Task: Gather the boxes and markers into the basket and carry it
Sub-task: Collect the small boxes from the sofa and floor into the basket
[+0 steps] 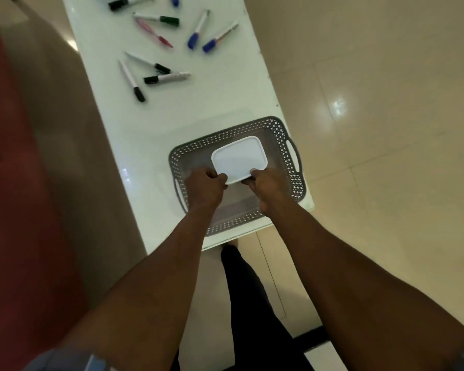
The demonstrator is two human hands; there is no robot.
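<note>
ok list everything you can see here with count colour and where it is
basket: one, grey, perforated walls, near end of the table
box: one, white, lidded, held over the basket by both hands
black-capped markers: four, white barrels, three mid-table, one at the far edge
green-capped marker: one, far part of the table
blue-capped markers: two whole beside each other, far right; a third cut off at the top edge
pink pen: one, beside the green-capped marker
table: one, glossy white, long
floor: beige tiles, right
red seat: one, left edge, blurred
left hand: grips the box's near left corner
right hand: grips the box's near right corner
</note>
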